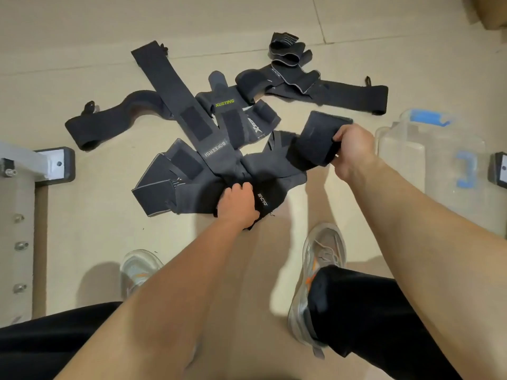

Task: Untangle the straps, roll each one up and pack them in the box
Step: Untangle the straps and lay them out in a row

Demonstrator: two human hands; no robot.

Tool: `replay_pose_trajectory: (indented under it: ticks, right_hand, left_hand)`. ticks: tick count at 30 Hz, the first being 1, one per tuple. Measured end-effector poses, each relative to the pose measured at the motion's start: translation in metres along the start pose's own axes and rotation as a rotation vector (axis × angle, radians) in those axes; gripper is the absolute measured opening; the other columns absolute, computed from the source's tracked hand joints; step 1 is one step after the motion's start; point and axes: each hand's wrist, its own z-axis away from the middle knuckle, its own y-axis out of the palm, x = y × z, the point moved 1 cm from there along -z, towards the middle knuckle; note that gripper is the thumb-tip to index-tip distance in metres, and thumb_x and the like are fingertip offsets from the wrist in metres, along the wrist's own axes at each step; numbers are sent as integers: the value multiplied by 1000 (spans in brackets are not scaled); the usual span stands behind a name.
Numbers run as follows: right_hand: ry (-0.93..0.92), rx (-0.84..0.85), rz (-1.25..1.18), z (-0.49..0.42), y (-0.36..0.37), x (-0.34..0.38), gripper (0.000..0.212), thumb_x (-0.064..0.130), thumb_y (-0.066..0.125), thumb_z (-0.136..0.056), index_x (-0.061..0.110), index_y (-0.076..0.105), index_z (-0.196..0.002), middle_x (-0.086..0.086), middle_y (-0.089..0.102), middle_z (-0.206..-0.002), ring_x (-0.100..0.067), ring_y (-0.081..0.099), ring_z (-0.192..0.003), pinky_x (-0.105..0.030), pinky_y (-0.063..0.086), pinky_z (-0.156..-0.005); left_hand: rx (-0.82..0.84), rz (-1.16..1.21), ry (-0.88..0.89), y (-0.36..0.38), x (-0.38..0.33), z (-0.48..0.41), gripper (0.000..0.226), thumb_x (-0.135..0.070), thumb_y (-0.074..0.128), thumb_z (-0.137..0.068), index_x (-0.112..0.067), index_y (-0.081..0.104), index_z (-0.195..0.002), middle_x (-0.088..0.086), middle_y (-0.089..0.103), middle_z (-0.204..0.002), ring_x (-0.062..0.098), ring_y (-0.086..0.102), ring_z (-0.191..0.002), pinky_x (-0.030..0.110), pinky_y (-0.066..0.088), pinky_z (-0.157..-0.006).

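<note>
Tangle of dark grey elastic fabric straps [219, 138], heaped on the beige floor [96, 229] ahead of the feet, crossed over one another, hook-and-loop patches showing. Probably soft, light, limp and stretchy; likely to snag at those patches. Best taken by a free end, then peeled away slowly rather than yanked. Right hand [354, 149] curled around the wide end of one dark strap [318, 138], raised off the heap. Left hand [238, 204] clutching bunched fabric at the near edge. Clear plastic box with blue latches [428, 165] just to the right.
</note>
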Motion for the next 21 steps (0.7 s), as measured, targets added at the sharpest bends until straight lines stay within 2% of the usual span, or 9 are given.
replay_pose_trajectory:
  ticks: [2, 5, 9, 12, 14, 18, 21]
  right_hand:
    - [20, 8, -47, -2, -5, -2, 15, 2, 47, -78, 14, 54, -84, -8, 62, -99, -32, 59, -91, -42, 51, -78]
    - [22, 75, -107, -3, -10, 0, 9, 15, 53, -82, 16, 56, -91, -7, 66, -99, -30, 62, -91, -39, 50, -79]
    - [-3, 190, -109, -3, -11, 6, 22, 35, 62, -99, 17, 69, -108, -5, 77, -113, -27, 73, -104, -42, 59, -88]
    - [-49, 244, -89, 1, -12, 4, 15, 26, 58, -104, 19, 69, -111, -3, 77, -113, -22, 74, -102, -40, 61, -85]
    - [-65, 280, -73, 4, -13, 2, 15, 19, 56, -104, 21, 69, -111, -3, 77, -114, -20, 74, -101, -39, 61, -82]
    - [-85, 304, -24, 9, -15, 1, 31, 4, 52, -102, 26, 69, -114, 3, 77, -111, -20, 70, -106, -39, 56, -88]
    - [-98, 296, 7, 20, -13, 6, 39, -3, 49, -99, 26, 69, -115, 3, 75, -106, -21, 69, -106, -36, 59, -86]
  left_hand:
    - [-9, 35, -51, 4, -1, -1, 66, -35, 79, -84, -16, 44, -136, 12, 51, -136, 34, 48, -126, 45, 47, -100]
    - [9, 67, -122, 8, -1, 0, 67, -42, 81, -82, -15, 44, -130, 12, 56, -132, 34, 51, -126, 47, 50, -98]
    - [37, 39, -116, 12, 2, 2, 59, -50, 77, -83, -19, 53, -128, 6, 62, -123, 29, 58, -116, 44, 54, -91]
    - [53, 33, -59, 13, 0, 6, 39, -53, 76, -84, -29, 66, -113, 1, 63, -119, 25, 56, -115, 42, 51, -95]
    - [85, 57, -24, 14, -2, 11, 22, -50, 75, -86, -33, 63, -94, -3, 62, -111, 23, 55, -111, 42, 52, -93]
    - [226, 314, 23, 12, 2, 18, 20, -27, 74, -88, -24, 56, -80, -3, 63, -84, 20, 60, -83, 34, 53, -74]
    - [258, 473, 15, -9, 11, 27, 21, -17, 73, -88, -23, 54, -80, -3, 58, -80, 16, 54, -75, 28, 45, -68]
